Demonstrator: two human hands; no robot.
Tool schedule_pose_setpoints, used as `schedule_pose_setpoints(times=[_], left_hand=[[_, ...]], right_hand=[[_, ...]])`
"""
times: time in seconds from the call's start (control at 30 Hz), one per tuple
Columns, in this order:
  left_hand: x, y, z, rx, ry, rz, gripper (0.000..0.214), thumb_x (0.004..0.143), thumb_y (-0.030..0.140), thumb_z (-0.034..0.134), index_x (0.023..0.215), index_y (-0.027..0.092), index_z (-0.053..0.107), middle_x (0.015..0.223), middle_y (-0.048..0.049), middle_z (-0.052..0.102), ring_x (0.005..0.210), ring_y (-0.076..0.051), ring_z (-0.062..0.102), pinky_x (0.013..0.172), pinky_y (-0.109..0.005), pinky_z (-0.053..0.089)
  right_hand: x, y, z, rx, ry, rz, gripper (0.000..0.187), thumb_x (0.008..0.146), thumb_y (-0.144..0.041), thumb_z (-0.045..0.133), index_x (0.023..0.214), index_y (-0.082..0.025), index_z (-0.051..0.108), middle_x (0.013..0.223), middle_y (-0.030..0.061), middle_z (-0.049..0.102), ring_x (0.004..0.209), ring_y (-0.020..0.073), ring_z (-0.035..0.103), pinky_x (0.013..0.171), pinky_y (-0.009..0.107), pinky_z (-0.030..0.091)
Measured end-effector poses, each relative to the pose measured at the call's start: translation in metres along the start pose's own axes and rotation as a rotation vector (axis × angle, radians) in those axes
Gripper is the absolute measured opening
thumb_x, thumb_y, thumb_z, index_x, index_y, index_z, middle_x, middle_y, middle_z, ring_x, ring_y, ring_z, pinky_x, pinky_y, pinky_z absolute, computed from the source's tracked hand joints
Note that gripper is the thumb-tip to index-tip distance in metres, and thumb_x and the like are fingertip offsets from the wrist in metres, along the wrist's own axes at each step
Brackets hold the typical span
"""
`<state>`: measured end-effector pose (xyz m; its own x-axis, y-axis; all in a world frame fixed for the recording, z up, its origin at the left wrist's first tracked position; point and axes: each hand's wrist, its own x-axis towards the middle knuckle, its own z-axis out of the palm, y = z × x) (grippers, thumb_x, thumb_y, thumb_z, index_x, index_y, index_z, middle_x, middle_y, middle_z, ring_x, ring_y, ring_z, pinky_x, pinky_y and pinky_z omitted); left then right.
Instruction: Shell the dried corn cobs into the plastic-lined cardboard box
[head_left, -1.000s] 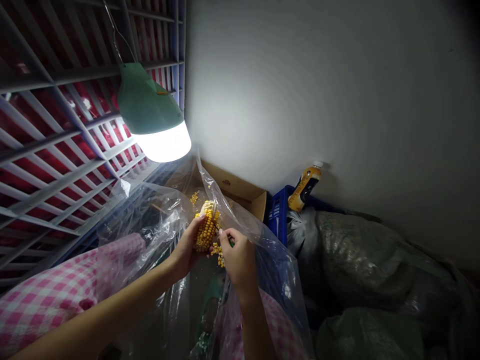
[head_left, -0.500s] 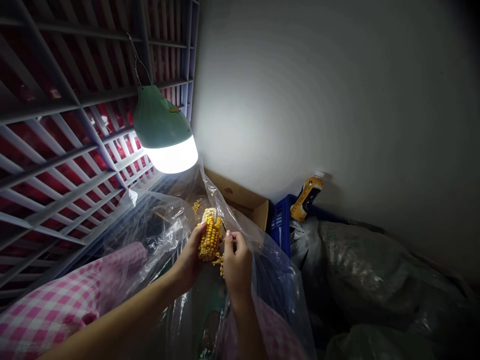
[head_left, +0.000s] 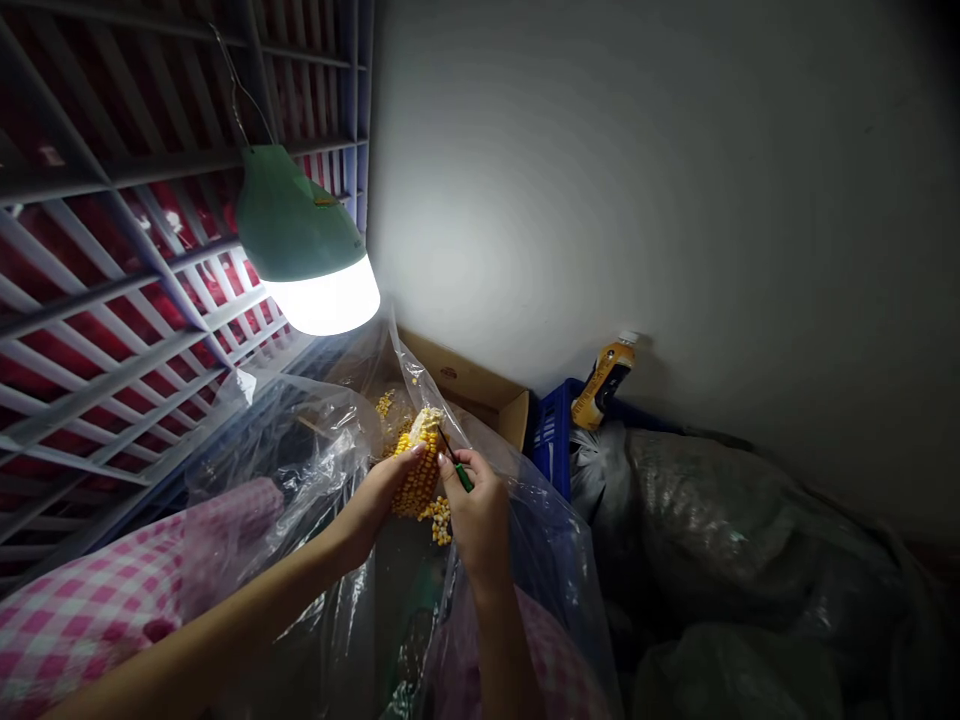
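Note:
My left hand (head_left: 375, 500) is wrapped round a yellow corn cob (head_left: 420, 470), held upright over an open clear plastic bag (head_left: 315, 470). My right hand (head_left: 476, 515) is closed on a thin tool with a green handle (head_left: 459, 470), its dark tip resting against the cob's upper right side. Loose kernels (head_left: 437, 515) cling between the two hands, and more kernels (head_left: 386, 403) lie inside the bag behind the cob. Pink checked cloth (head_left: 90, 610) covers my lap at the lower left.
A lit green lamp (head_left: 307, 255) hangs from a grey slatted rack (head_left: 112, 270) on the left. Behind the bag stand a cardboard box (head_left: 480, 385), a blue crate (head_left: 553, 435) and an orange bottle (head_left: 606, 380) against the wall. Dark filled sacks (head_left: 735, 530) lie at the right.
My right hand lifted from pinching at the kernels, and the green-handled tool now shows against the cob's top. The left hand still holds the cob. The view shifted slightly.

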<state>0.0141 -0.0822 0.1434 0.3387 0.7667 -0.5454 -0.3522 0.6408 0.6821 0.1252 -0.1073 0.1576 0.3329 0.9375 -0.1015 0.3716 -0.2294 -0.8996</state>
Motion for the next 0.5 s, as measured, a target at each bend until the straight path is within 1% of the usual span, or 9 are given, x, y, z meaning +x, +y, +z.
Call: schedule_pose_setpoints(times=[0.13,0.27,0.37,0.5], left_hand=[[0.006,-0.0017,-0.0024,0.099,-0.012,0.008,0.045,0.069,0.048,0.061,0.096,0.012,0.063,0.079,-0.0047,0.069,0.071,-0.015,0.062,0.063,-0.021,0.046],[0.0088,-0.0024,-0.0033,0.131,0.001,0.026,0.045,0.069,0.048,0.062,0.095,0.011,0.063,0.079,-0.0049,0.069,0.069,-0.014,0.061,0.06,-0.02,0.045],[0.0064,0.0005,-0.0019,0.11,0.012,0.023,0.045,0.069,0.046,0.063,0.097,0.012,0.063,0.081,-0.0053,0.069,0.071,-0.015,0.062,0.061,-0.02,0.045],[0.0015,0.0059,0.0011,0.012,0.032,-0.021,0.041,0.071,0.043,0.061,0.099,0.013,0.063,0.086,-0.006,0.069,0.074,-0.016,0.063,0.062,-0.02,0.047]], right_hand=[[-0.0005,-0.0005,-0.0015,-0.03,0.001,0.019,0.026,0.079,-0.034,0.049,0.09,-0.015,0.063,0.08,0.0057,0.067,0.072,0.017,0.061,0.064,0.024,0.045],[-0.0011,-0.001,-0.002,-0.04,0.005,0.005,0.025,0.079,-0.029,0.048,0.091,-0.013,0.063,0.084,0.0068,0.068,0.076,0.0172,0.062,0.067,0.024,0.045],[-0.0016,-0.0011,-0.0021,-0.026,0.006,-0.022,0.025,0.079,-0.026,0.047,0.092,-0.014,0.064,0.085,0.0068,0.068,0.077,0.0171,0.062,0.066,0.024,0.046],[-0.0017,-0.0021,-0.0034,-0.042,0.024,-0.058,0.026,0.08,-0.028,0.046,0.092,-0.014,0.064,0.085,0.0066,0.068,0.076,0.0173,0.062,0.065,0.024,0.045]])
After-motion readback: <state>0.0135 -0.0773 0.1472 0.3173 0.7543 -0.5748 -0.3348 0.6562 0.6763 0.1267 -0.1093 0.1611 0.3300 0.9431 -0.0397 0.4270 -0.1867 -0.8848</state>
